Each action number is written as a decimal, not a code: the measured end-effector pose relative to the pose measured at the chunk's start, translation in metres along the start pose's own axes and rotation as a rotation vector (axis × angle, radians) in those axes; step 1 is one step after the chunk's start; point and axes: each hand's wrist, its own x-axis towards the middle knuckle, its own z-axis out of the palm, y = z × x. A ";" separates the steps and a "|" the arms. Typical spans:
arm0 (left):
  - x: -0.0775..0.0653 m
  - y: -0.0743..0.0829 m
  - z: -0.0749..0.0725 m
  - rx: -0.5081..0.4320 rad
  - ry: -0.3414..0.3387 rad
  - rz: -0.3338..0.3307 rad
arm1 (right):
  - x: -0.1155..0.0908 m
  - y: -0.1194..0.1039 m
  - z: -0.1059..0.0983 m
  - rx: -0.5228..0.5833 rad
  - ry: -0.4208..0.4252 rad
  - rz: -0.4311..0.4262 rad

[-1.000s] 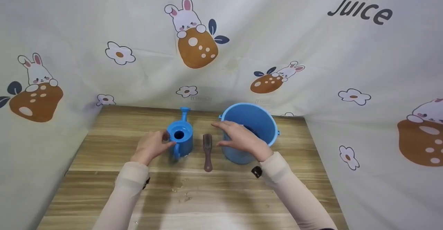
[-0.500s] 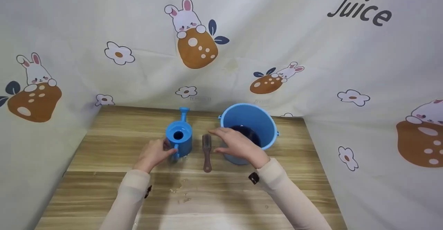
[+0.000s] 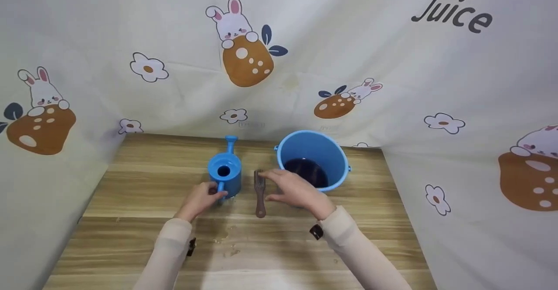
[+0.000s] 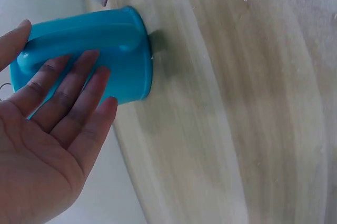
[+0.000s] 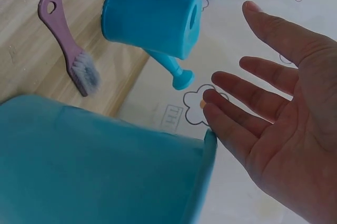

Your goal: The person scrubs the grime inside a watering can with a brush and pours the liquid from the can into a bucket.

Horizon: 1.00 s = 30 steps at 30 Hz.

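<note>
A blue watering can (image 3: 229, 185) stands upright on the wooden table, spout away from me. My left hand (image 3: 201, 200) is at its handle (image 4: 87, 40), with the thumb on one side and the fingers, mostly straight, on the other. No curl round the handle shows in the left wrist view. My right hand (image 3: 298, 192), fingers spread and holding nothing, hovers in front of the blue bucket (image 3: 335, 155) and just right of a purple brush (image 3: 260, 203). That brush has pale bristles in the right wrist view. Dark liquid (image 3: 307, 172) lies in the bucket.
Small wet spots (image 3: 233, 250) dot the wooden tabletop (image 3: 152, 163). A pale cloth (image 3: 183, 85) printed with rabbits and flowers hangs behind the table and along both sides.
My left hand has moved slightly in and toward me, its thumb now at the handle. My right hand has drawn back from over the bucket, baring the dark liquid.
</note>
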 end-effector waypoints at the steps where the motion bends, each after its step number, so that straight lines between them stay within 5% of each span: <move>1: 0.000 0.000 0.001 -0.012 0.001 0.003 | 0.000 0.000 0.002 0.000 -0.001 -0.002; 12: 0.002 -0.008 0.009 -0.105 0.026 0.058 | 0.001 -0.002 0.032 0.019 -0.039 0.010; 19: 0.000 -0.010 0.005 -0.157 -0.028 0.063 | 0.004 0.001 0.050 0.033 -0.024 0.036; 30: 0.002 -0.010 0.006 -0.217 -0.059 0.010 | 0.011 0.015 0.079 0.053 0.027 0.116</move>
